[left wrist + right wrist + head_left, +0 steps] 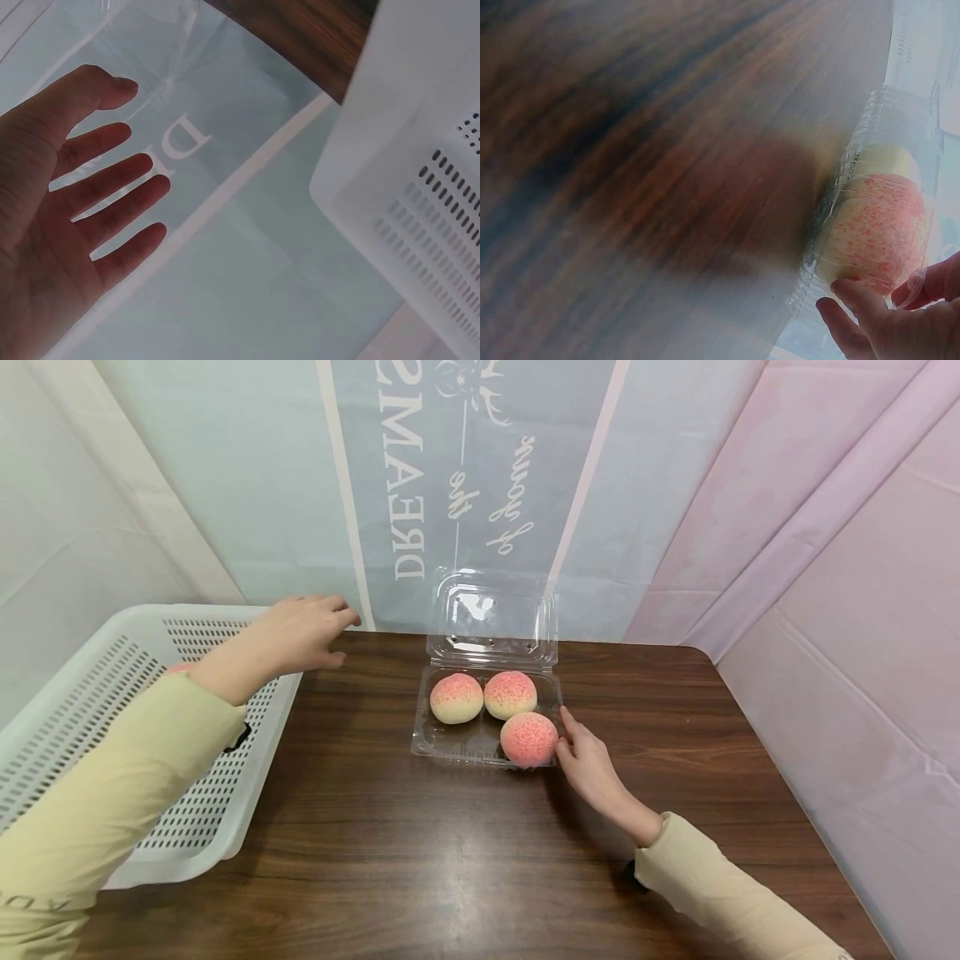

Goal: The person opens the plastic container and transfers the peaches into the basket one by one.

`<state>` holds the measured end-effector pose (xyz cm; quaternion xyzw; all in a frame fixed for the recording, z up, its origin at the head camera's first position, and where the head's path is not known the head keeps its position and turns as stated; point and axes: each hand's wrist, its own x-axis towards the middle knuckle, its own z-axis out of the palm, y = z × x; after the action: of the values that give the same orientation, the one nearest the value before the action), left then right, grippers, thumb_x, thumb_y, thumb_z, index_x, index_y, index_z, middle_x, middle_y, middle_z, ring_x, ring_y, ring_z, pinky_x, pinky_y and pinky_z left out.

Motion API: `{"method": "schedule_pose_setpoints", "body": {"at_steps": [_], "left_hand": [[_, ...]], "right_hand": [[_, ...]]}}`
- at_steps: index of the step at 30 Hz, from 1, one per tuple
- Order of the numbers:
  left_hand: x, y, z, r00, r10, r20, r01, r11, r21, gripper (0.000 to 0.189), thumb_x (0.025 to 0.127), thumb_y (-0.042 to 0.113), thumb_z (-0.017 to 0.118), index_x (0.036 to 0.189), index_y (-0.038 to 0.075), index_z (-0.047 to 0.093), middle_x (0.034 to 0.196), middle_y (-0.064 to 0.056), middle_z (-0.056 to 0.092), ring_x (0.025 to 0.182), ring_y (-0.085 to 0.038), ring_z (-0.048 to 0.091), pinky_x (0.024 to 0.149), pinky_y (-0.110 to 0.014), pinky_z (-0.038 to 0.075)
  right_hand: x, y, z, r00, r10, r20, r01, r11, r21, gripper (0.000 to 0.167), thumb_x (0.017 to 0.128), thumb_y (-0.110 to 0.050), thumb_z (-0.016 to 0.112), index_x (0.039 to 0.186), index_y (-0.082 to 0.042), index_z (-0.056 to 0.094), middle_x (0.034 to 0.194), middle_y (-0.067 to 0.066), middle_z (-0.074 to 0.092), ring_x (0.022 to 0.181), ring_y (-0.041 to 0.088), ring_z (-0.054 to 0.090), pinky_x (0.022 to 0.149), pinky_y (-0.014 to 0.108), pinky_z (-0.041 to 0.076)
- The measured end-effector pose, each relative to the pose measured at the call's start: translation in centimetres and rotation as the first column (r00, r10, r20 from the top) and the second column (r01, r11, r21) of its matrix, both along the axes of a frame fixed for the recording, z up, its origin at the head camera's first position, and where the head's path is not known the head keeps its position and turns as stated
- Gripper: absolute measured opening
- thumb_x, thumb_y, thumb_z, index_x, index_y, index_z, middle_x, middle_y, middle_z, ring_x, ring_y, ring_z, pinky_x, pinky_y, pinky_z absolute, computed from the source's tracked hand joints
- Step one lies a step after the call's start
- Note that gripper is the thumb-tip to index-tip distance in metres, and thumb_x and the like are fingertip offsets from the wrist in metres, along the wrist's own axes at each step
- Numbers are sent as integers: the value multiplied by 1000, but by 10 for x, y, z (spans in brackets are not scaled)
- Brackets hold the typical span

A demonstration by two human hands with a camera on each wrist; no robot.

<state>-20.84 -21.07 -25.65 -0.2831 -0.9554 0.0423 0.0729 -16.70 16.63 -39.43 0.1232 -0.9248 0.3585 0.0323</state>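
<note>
A clear plastic clamshell box (450, 745) stands on the table with its lid (491, 618) raised at the back. Inside are three round, cream-and-pink speckled, peach-like things: one at back left (456, 698), one at back right (511, 695) and one at front right (529, 739). My right hand (592, 768) holds the box's right side, its thumb and fingers at the rim beside the front-right peach (877, 240). With fingers spread and loosely bent, my left hand (300, 628) hovers past the right rim of a white basket (258, 777); its palm (60, 247) shows bare.
The perforated basket fills the left side of the table. A bit of pink (180, 667) shows in it beside the left sleeve (142, 760). Behind the dark wooden table (420, 843) hangs a printed cloth (285, 485); pale pink sheeting (847, 693) hangs at the right.
</note>
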Motion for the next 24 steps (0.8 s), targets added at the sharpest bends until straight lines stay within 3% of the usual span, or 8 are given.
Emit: {"method": "schedule_pose_setpoints", "body": {"at_steps": [9,16,24], "left_hand": [[-3,10,0,1000,-3,19,4,1000,-4,43,71,15,70,109,0,58,98,-14,56,91,-34,55,78,-49,44],[-6,14,-3,1000,-17,14,17,1000,20,44,70,18,72,108,1,58,99,-14,57,94,-34,55,82,-50,42],[-6,20,-3,999,-32,20,32,999,35,43,70,16,72,107,0,58,98,-14,56,93,-33,55,81,-49,43]], "right_hand": [[0,-1,-1,1000,-9,2,9,1000,4,51,87,-2,44,136,7,33,125,25,50,58,15,42,52,25,37],[0,-2,-1,999,-23,-31,24,999,27,50,86,-1,45,134,8,35,121,25,52,68,20,46,60,29,39],[0,-2,0,999,-22,-33,22,999,23,50,86,-1,45,134,9,36,116,25,54,67,20,45,59,30,39]]}}
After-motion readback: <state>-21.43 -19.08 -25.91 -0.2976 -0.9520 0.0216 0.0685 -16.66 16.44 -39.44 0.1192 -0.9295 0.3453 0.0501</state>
